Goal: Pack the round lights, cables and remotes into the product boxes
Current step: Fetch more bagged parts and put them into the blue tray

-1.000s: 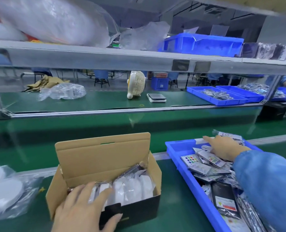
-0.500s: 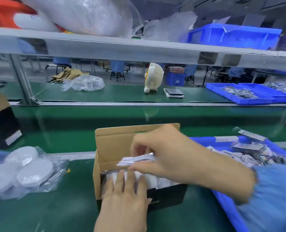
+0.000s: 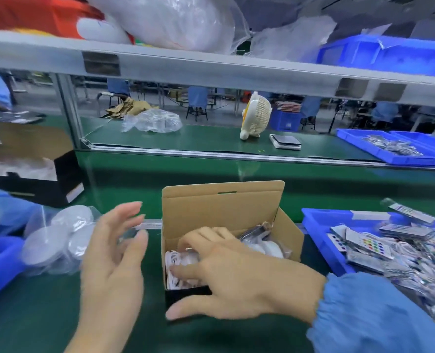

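Note:
An open cardboard product box (image 3: 221, 207) with a black outside stands on the green belt in front of me. Inside lie bagged white cables (image 3: 178, 261) at the left and bagged white round lights (image 3: 270, 248) at the right. My right hand (image 3: 226, 273) reaches over the box's front, its fingers pressing down on the cables and its thumb outside the front wall. My left hand (image 3: 114, 253) hovers open just left of the box, holding nothing. Several bagged round lights (image 3: 58, 235) lie at the left. Bagged remotes (image 3: 369, 243) fill a blue tray (image 3: 321, 233) at the right.
Another open black box (image 3: 33, 164) stands at the far left beside a blue sleeve. A blue bin (image 3: 0, 266) sits at the left edge. Across the belt are a small fan (image 3: 256, 115), a scale (image 3: 285, 141), a plastic bag (image 3: 152, 121) and blue trays (image 3: 394, 149).
My right hand brought a cable bundle from the tray and pushed it down into the box's left side. My left hand lifted off the box front and moved left, open.

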The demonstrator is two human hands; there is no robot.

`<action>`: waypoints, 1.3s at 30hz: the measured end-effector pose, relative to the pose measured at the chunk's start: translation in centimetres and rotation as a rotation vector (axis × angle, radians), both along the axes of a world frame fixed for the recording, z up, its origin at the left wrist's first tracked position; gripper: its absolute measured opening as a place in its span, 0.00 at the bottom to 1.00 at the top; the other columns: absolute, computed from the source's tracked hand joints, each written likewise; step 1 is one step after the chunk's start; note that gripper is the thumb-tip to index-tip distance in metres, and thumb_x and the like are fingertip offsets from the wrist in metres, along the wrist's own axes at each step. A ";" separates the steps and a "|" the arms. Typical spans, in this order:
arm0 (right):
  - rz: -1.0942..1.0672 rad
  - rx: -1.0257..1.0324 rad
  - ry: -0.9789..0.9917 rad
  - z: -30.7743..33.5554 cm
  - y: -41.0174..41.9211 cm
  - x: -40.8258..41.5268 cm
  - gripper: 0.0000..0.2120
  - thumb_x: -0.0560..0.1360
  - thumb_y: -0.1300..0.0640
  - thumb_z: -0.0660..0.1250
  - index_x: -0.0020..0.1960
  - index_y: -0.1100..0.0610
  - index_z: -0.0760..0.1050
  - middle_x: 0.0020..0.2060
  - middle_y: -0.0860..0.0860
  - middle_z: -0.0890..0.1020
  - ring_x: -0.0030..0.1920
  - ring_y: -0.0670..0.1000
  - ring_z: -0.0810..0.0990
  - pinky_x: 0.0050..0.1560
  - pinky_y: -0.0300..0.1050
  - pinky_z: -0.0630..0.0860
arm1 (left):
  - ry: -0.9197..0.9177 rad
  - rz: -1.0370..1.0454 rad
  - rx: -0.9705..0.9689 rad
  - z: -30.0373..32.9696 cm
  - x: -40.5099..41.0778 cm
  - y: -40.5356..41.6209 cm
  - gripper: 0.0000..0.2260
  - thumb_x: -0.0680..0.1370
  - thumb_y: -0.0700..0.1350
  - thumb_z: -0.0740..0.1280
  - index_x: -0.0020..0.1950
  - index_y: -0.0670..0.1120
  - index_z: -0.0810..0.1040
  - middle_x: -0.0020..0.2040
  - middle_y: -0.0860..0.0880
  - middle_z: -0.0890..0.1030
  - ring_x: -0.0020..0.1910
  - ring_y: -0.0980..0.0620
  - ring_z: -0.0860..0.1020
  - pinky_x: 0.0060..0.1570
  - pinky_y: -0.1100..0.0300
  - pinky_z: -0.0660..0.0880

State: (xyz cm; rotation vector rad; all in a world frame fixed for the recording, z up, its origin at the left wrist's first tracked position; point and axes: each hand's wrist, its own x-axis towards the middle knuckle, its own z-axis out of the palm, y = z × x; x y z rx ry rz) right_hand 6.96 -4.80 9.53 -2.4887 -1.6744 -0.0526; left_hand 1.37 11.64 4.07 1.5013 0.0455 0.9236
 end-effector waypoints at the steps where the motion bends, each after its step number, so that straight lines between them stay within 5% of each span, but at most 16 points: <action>1: 0.029 0.146 0.024 0.8 -0.8 0.4 0.19 0.79 0.41 0.61 0.57 0.52 0.81 0.59 0.50 0.72 0.60 0.49 0.68 0.63 0.49 0.67 | 0.126 -0.180 -0.168 0.4 0.5 0.2 0.15 0.75 0.43 0.71 0.57 0.61 0.80 0.57 0.55 0.83 0.59 0.55 0.80 0.62 0.54 0.72; 4: -0.237 0.854 -0.102 2.3 -6.2 4.1 0.08 0.79 0.58 0.64 0.54 0.53 0.81 0.51 0.49 0.80 0.50 0.47 0.78 0.53 0.42 0.75 | 0.407 -0.578 -0.202 0.3 2.3 0.8 0.20 0.70 0.53 0.76 0.62 0.58 0.80 0.60 0.54 0.83 0.62 0.54 0.79 0.63 0.54 0.70; 5: -0.403 0.984 0.011 2.2 -8.3 5.4 0.11 0.79 0.61 0.64 0.58 0.51 0.78 0.53 0.50 0.81 0.49 0.47 0.80 0.54 0.41 0.76 | 0.441 -0.603 -0.165 -0.2 2.7 0.6 0.21 0.70 0.53 0.77 0.62 0.58 0.80 0.61 0.54 0.82 0.62 0.55 0.79 0.62 0.56 0.71; 7: -0.575 0.942 0.667 0.9 -10.7 6.8 0.20 0.79 0.60 0.65 0.69 0.47 0.69 0.63 0.49 0.79 0.56 0.46 0.80 0.62 0.43 0.73 | 0.443 -0.585 -0.068 -0.6 3.3 0.3 0.21 0.69 0.50 0.76 0.61 0.60 0.79 0.59 0.57 0.83 0.60 0.58 0.80 0.56 0.63 0.75; 9: -0.506 0.820 1.177 -1.5 -11.3 7.0 0.24 0.77 0.52 0.64 0.72 0.44 0.67 0.65 0.47 0.78 0.62 0.49 0.79 0.66 0.47 0.71 | 0.470 -0.519 0.022 -1.0 3.6 0.5 0.20 0.70 0.45 0.77 0.57 0.63 0.79 0.57 0.59 0.83 0.56 0.59 0.81 0.49 0.66 0.77; 13: -0.321 0.972 1.421 -3.9 -10.7 6.5 0.18 0.80 0.48 0.60 0.69 0.48 0.73 0.67 0.51 0.77 0.65 0.52 0.77 0.59 0.44 0.77 | 0.377 -0.546 0.053 -1.5 3.4 0.7 0.22 0.69 0.44 0.76 0.58 0.64 0.79 0.58 0.55 0.83 0.57 0.58 0.81 0.48 0.71 0.76; 17: -0.419 0.906 1.220 -5.4 -9.3 6.4 0.20 0.76 0.55 0.69 0.67 0.49 0.74 0.63 0.48 0.80 0.65 0.48 0.77 0.62 0.43 0.75 | 0.277 -0.510 0.022 -1.9 3.4 0.6 0.25 0.67 0.41 0.79 0.59 0.61 0.79 0.59 0.52 0.83 0.59 0.55 0.80 0.53 0.67 0.77; 20: -0.467 0.901 1.085 -5.7 -8.9 6.3 0.22 0.74 0.67 0.70 0.64 0.50 0.74 0.58 0.45 0.83 0.60 0.45 0.80 0.54 0.35 0.77 | 0.233 -0.528 -0.008 -2.0 3.5 0.4 0.26 0.68 0.39 0.78 0.61 0.58 0.79 0.60 0.49 0.82 0.60 0.51 0.80 0.58 0.58 0.78; 23: -0.510 0.857 0.979 -5.4 -8.7 6.0 0.12 0.73 0.72 0.68 0.49 0.56 0.78 0.47 0.48 0.85 0.48 0.46 0.83 0.45 0.34 0.77 | 0.147 -0.439 0.126 -1.9 3.2 0.5 0.16 0.67 0.39 0.75 0.52 0.53 0.84 0.53 0.49 0.85 0.55 0.51 0.82 0.53 0.67 0.77; 25: -0.472 0.712 0.781 -5.5 -9.8 5.2 0.11 0.74 0.75 0.61 0.42 0.62 0.76 0.47 0.51 0.85 0.44 0.42 0.83 0.43 0.31 0.76 | 0.123 -0.426 0.252 -1.8 2.7 1.1 0.09 0.66 0.47 0.79 0.45 0.51 0.87 0.50 0.49 0.85 0.53 0.51 0.83 0.52 0.67 0.77; 26: -0.439 0.655 0.711 -5.3 -10.2 4.9 0.10 0.74 0.75 0.60 0.42 0.63 0.75 0.51 0.51 0.84 0.46 0.40 0.82 0.45 0.30 0.75 | 0.147 -0.445 0.282 -1.8 2.4 1.4 0.14 0.64 0.55 0.81 0.45 0.51 0.87 0.52 0.49 0.85 0.55 0.51 0.82 0.53 0.65 0.77; 28: -0.363 0.575 0.747 -4.8 -11.0 4.8 0.09 0.76 0.67 0.66 0.53 0.57 0.76 0.64 0.43 0.76 0.60 0.33 0.75 0.56 0.29 0.69 | 0.188 -0.464 0.323 -2.0 1.8 1.7 0.21 0.62 0.62 0.77 0.48 0.51 0.85 0.56 0.49 0.83 0.59 0.52 0.80 0.54 0.64 0.76; 31: -0.282 0.423 0.826 -4.2 -12.4 3.9 0.25 0.70 0.42 0.70 0.66 0.38 0.69 0.73 0.31 0.59 0.73 0.33 0.56 0.70 0.36 0.57 | 0.154 -0.434 0.321 -2.2 1.7 1.1 0.15 0.67 0.57 0.70 0.49 0.51 0.82 0.58 0.50 0.82 0.58 0.50 0.80 0.51 0.66 0.76; 34: -0.297 0.537 0.843 -4.3 -12.4 3.5 0.27 0.71 0.38 0.65 0.68 0.41 0.68 0.74 0.37 0.63 0.76 0.41 0.57 0.75 0.56 0.53 | 0.153 -0.401 0.378 -2.1 1.6 0.7 0.15 0.70 0.56 0.69 0.52 0.50 0.82 0.58 0.51 0.81 0.58 0.52 0.79 0.55 0.67 0.73; 39: -0.239 0.628 0.874 -4.8 -12.6 3.0 0.33 0.71 0.31 0.64 0.69 0.48 0.69 0.75 0.43 0.64 0.76 0.48 0.59 0.71 0.60 0.57 | 0.129 -0.357 0.493 -1.6 1.5 0.8 0.14 0.71 0.54 0.70 0.54 0.51 0.83 0.58 0.51 0.81 0.58 0.52 0.80 0.54 0.71 0.72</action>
